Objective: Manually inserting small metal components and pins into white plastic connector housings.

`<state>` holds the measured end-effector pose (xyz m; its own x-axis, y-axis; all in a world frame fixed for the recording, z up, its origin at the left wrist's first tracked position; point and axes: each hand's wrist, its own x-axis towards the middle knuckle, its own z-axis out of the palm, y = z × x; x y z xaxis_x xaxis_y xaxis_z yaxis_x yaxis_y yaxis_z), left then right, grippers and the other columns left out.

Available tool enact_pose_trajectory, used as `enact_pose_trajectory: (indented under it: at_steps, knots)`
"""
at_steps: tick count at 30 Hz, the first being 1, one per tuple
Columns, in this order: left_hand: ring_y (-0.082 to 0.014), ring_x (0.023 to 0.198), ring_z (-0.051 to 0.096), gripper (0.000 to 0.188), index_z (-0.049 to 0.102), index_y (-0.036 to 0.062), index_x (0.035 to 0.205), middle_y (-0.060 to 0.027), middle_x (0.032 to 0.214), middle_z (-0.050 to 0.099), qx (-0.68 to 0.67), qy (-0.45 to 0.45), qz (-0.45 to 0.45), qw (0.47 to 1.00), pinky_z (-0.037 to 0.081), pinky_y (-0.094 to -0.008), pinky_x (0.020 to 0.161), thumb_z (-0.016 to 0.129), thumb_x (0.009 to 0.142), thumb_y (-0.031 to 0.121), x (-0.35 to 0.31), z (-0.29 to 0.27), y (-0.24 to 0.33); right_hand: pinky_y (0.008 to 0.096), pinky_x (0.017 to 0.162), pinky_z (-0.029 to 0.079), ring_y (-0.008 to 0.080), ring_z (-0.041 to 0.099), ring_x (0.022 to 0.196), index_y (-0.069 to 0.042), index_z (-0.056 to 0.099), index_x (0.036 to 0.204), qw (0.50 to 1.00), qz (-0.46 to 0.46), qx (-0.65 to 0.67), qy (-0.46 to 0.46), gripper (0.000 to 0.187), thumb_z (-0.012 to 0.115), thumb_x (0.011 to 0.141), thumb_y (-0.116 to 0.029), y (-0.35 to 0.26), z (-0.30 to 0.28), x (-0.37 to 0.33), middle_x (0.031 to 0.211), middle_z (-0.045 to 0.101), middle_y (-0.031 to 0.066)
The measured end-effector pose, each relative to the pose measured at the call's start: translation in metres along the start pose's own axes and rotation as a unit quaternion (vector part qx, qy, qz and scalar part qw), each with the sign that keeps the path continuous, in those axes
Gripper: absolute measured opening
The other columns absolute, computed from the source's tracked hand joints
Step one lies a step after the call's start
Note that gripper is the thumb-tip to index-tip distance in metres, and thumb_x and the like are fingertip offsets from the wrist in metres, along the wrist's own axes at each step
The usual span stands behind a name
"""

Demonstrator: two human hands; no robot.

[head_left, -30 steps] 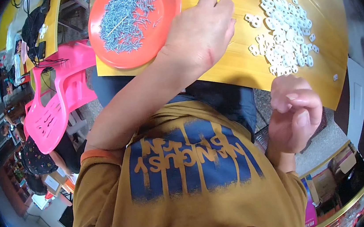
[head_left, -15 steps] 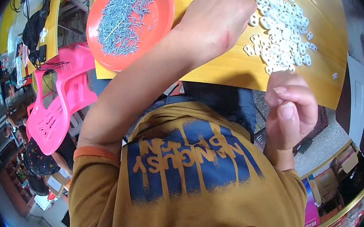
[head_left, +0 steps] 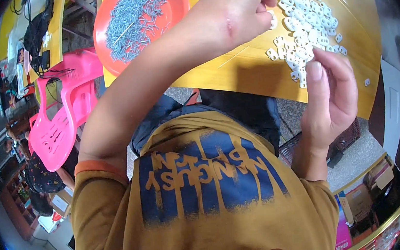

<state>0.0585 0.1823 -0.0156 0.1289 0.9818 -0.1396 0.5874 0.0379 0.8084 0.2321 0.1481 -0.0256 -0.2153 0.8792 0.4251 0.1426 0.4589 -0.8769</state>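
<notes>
I see the left hand (head_left: 246, 10) curled, the right hand (head_left: 332, 92) nearly pinched, but can't tell whether either grips. The white pile (head_left: 312, 19) lies right of the left hand; one piece (head_left: 273, 20) at that thumb looks light, stiff, best pinched by its rim. Unlike half a second ago, the right fingertips (head_left: 315, 71) are up at the pile's near edge

Left fingers (head_left: 264, 19) beside white pieces (head_left: 313, 19); screws (head_left: 133, 20) — in red dish (head_left: 177, 1).

Bright light casts a shadow (head_left: 265, 76) on the yellow table (head_left: 209, 75); dark, bent edges seem blurred.
</notes>
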Motion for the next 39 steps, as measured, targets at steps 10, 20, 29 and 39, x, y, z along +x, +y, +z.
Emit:
enact_pose_trajectory:
  at_steps: [10,20,29,39]
  knots:
    - [-0.0023,0.074,0.049,0.015,0.054,0.0024,0.094,0.0021,0.082,0.054,-0.432,-0.051,-0.128,0.891,0.040,-0.0166,0.064,0.056,0.082,0.011,-0.107,-0.011,-0.015,0.0257,0.063,0.041,0.0178,0.051,0.067,0.003,0.055,0.082,0.996,-0.006,-0.019,-0.091,0.009,0.059,0.073,0.004,-0.010,0.021,0.004,0.074,0.056,0.0097]
    - [-0.0034,0.063,0.044,0.011,0.053,0.0032,0.092,0.0014,0.080,0.052,-0.575,-0.047,-0.215,0.788,0.038,-0.0173,0.056,0.053,0.084,0.010,-0.180,0.012,-0.055,0.0304,0.053,0.039,0.0222,0.051,0.059,-0.002,0.054,0.073,0.937,-0.160,-0.121,-0.285,0.009,0.063,0.069,-0.002,-0.030,0.114,0.047,0.064,0.052,0.0073]
    - [-0.0030,0.065,0.045,0.012,0.054,0.0034,0.091,0.0014,0.078,0.052,-0.621,-0.032,-0.184,0.762,0.039,-0.0183,0.055,0.055,0.082,0.011,-0.195,0.006,-0.078,0.0326,0.061,0.040,0.0231,0.050,0.064,-0.001,0.053,0.077,0.811,-0.245,-0.295,-0.442,0.007,0.056,0.071,0.000,-0.043,0.159,0.070,0.068,0.051,0.0086]
    - [-0.0024,0.063,0.043,0.013,0.054,0.0024,0.091,0.0020,0.075,0.051,-0.602,-0.026,-0.163,0.781,0.038,-0.0181,0.054,0.055,0.082,0.011,-0.198,-0.002,-0.087,0.0344,0.064,0.040,0.0271,0.051,0.069,-0.001,0.054,0.077,0.784,-0.244,-0.309,-0.480,0.007,0.057,0.071,-0.003,-0.032,0.178,0.072,0.071,0.053,0.0101]
